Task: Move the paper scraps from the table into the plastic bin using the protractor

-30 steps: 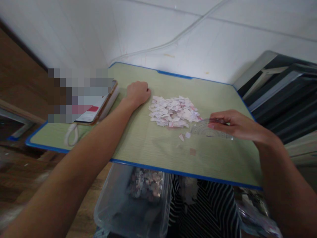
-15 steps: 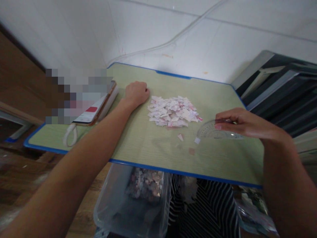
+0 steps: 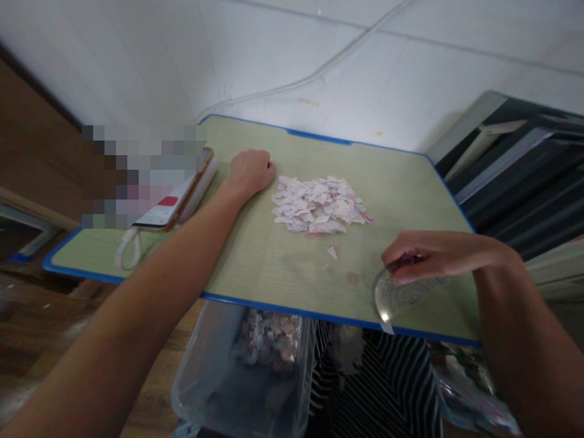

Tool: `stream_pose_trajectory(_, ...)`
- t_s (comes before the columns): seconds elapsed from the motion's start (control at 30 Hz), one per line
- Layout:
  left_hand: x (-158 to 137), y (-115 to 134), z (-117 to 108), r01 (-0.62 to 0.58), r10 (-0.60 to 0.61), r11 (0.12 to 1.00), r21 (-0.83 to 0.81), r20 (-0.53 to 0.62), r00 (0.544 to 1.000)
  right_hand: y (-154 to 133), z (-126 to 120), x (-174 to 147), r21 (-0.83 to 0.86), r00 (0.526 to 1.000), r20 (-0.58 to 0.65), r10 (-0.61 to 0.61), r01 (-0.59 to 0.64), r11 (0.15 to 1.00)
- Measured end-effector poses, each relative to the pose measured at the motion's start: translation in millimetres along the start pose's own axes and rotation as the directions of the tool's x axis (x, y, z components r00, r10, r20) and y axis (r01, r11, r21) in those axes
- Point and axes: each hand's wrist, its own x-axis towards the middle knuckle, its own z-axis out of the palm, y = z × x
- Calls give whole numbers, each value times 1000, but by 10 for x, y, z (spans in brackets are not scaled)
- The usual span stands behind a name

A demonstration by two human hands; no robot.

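My right hand (image 3: 420, 258) pinches a clear semicircular protractor (image 3: 401, 295) and holds it tilted near the table's front edge. A small white paper scrap (image 3: 387, 327) is at the protractor's lower tip, over the blue edge. On the table, a pile of torn whitish-pink paper pieces (image 3: 319, 205) lies between my hands. Apart from it, closer to me, are a white scrap (image 3: 333, 251) and a brownish scrap (image 3: 353, 278). My left hand (image 3: 250, 170) rests as a loose fist on the table, left of the pile; nothing shows in it.
A phone (image 3: 168, 210) leans on a white block at the table's left, with a white loop (image 3: 125, 252) by it. Under the front edge stands a clear plastic bin (image 3: 191, 377) with paper scraps inside. Dark panels (image 3: 524, 164) lean at the right; a wall is behind.
My right hand has drawn the protractor toward me and tilted it. The white scrap beside the protractor has moved with it to the front edge. My left hand stays still.
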Motion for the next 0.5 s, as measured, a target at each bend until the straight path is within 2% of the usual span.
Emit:
stream_pose_trajectory(0.13, -1, 0, 2, 11, -11, 1000, -13, 6, 1000, -8, -8, 2, -36, 999, 18, -42, 42, 998)
stream_pose_trajectory(0.4, 7, -2, 8, 10, -10, 1000, -7, 1, 1000, -21, 9, -1, -67, 992, 122, -30, 38, 997)
stream_pose_trajectory(0.43, 8, -3, 8, 9, -9, 1000, -7, 0, 1000, -16, 14, 2, -73, 992, 121, -36, 45, 996)
stream_pose_trajectory(0.5, 9, -3, 7, 9, -9, 1000, -11, 2, 1000, 3, 21, 5, -113, 997, 0, -80, 79, 990)
